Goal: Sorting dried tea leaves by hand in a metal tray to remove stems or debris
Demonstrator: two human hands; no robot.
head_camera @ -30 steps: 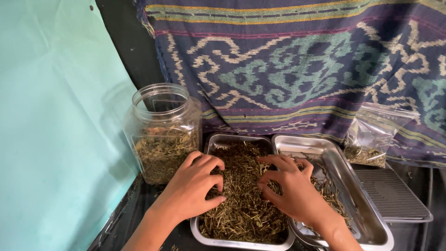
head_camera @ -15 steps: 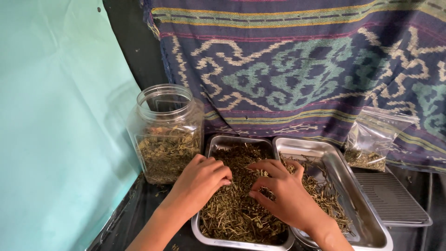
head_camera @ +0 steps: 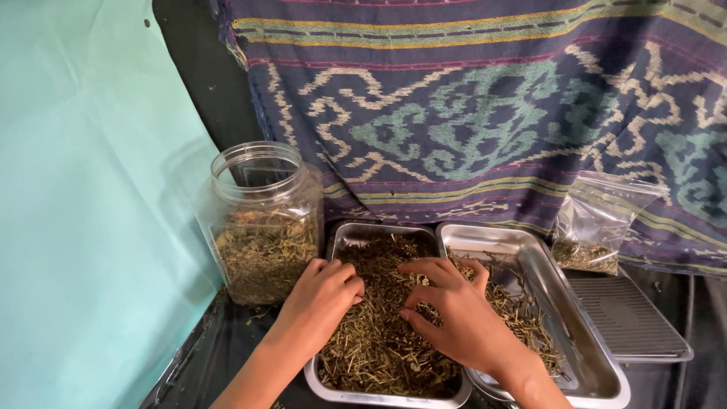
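Beside the jar [head_camera: 261,227], over the tray [head_camera: 342,235] of dried herbs [head_camera: 379,333], our left hand [head_camera: 322,299] has curled shut on herbs; our right hand [head_camera: 454,314], half-open, has raked closer.

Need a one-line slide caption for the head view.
Both hands, left and right, sift dried herbs in a steel tray.

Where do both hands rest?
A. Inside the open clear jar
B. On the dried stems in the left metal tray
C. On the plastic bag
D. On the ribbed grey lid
B: the left hand and right hand lie on the dried green-brown stems in the left rectangular metal tray.
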